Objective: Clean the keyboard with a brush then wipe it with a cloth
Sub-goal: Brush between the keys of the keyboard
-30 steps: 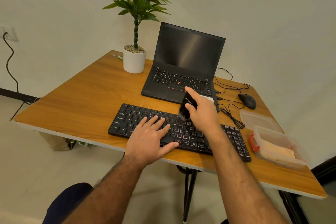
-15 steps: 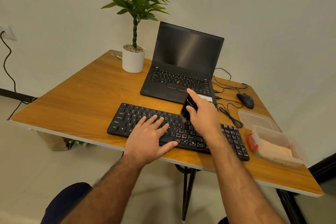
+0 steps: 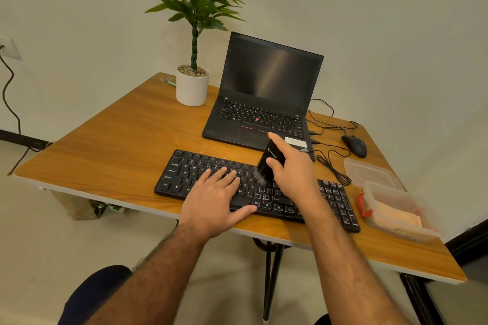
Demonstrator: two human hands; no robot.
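Note:
A black keyboard (image 3: pixel 195 166) lies near the front edge of the wooden desk (image 3: pixel 113 145). My left hand (image 3: pixel 214 200) rests flat on its middle keys, fingers spread. My right hand (image 3: pixel 293 174) grips a small black brush (image 3: pixel 268 163), index finger stretched along its top. The bristles touch the keys in the keyboard's middle, just right of my left fingers. A folded beige cloth (image 3: pixel 396 216) lies inside a clear plastic box (image 3: pixel 380 192) at the desk's right edge.
An open black laptop (image 3: pixel 264 97) stands behind the keyboard. A potted plant (image 3: pixel 192 84) sits at the back left. A black mouse (image 3: pixel 355 145) and loose cables (image 3: pixel 330 163) lie at the right, beside the box's clear lid (image 3: pixel 369 171).
The brush in my right hand has shifted slightly back and forth over the middle keys. My left hand stays pressed on the keyboard.

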